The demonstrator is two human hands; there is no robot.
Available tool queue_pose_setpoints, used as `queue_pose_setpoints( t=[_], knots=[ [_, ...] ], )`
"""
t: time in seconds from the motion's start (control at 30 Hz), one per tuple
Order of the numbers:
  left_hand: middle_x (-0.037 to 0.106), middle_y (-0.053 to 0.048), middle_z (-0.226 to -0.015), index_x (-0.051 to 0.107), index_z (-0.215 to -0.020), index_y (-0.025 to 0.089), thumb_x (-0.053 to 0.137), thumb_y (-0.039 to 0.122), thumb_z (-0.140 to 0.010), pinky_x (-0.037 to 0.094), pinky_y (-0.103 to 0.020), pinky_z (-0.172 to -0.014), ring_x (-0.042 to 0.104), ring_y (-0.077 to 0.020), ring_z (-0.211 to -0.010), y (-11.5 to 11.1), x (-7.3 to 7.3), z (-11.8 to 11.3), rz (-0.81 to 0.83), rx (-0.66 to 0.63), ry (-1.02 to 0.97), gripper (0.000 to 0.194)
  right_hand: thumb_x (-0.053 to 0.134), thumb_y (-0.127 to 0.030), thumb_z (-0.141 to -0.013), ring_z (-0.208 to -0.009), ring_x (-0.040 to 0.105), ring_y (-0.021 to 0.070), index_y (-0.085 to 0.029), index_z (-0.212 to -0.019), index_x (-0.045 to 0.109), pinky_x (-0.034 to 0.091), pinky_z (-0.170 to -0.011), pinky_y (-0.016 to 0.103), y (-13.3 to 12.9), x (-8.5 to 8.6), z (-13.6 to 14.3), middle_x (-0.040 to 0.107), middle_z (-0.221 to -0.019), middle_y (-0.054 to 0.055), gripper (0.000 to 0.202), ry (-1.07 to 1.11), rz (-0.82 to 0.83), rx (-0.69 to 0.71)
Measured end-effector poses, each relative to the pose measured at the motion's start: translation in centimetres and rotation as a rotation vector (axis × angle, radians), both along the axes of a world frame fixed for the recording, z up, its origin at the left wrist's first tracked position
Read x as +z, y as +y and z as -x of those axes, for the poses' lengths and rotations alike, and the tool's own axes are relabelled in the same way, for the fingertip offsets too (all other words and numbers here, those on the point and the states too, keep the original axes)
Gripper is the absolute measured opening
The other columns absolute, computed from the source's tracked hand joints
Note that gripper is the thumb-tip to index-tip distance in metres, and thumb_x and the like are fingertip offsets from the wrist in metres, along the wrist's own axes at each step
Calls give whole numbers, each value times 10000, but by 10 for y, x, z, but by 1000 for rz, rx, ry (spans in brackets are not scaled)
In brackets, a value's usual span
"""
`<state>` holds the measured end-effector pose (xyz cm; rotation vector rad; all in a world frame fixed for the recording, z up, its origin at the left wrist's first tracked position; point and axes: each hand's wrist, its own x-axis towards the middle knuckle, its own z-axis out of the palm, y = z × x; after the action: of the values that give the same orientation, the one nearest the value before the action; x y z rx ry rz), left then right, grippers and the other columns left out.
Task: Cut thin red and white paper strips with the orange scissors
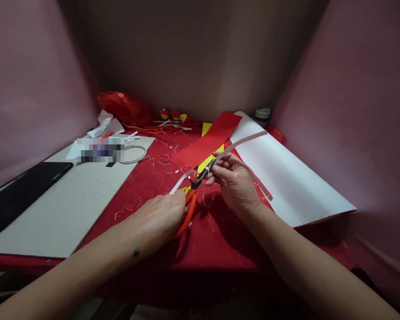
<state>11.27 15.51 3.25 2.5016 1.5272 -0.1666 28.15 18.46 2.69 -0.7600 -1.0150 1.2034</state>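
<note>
My left hand (168,211) is closed round the orange and yellow handles of a pair of scissors (190,209), whose dark blades point up and right. The fingers of my right hand (235,180) pinch a long, thin pale strip (242,140) beside the blade tips; it curves up to the right. Another pale strip (182,181) curls out above my left hand. Just beyond the hands lie a red ridged sheet (208,140) and a yellow piece (205,165).
A grey board (70,209) with a black flat object (23,195) lies at the left. A large white sheet (283,173) covers the right side. Red plastic (123,106), small red-yellow figures (176,115) and a jar (262,114) stand at the back. Thin scraps litter the red cloth (216,251).
</note>
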Motion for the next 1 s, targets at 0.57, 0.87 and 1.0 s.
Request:
queue_pose_setpoints(
  t=[0.57, 0.87, 1.0],
  knots=[
    [640, -99, -763, 441, -872, 199, 357, 350, -805, 342, -312, -508, 615, -249, -656, -4, 2, 0, 64, -7, -54, 185, 575, -141, -679, -493, 547, 98, -187, -854, 494, 443, -404, 229, 5, 8, -9, 501, -643, -34, 198, -26, 31, -75],
    [629, -95, -798, 430, -922, 217, 375, 409, -779, 345, -328, -500, 612, -288, -681, -5, 9, 2, 42, -4, 24, 245, 571, -128, -677, -497, 574, 98, -181, -903, 495, 455, -412, 217, 4, 6, -8, 519, -637, -47, 245, 1, -16, -6],
    [630, -105, -779, 433, -922, 208, 360, 399, -787, 356, -336, -509, 619, -300, -697, -4, 7, 0, 21, 14, 64, 244, 564, -137, -691, -514, 576, 98, -190, -921, 501, 452, -420, 218, 4, 5, -8, 517, -647, -43, 244, -24, -9, -16]
  ],
)
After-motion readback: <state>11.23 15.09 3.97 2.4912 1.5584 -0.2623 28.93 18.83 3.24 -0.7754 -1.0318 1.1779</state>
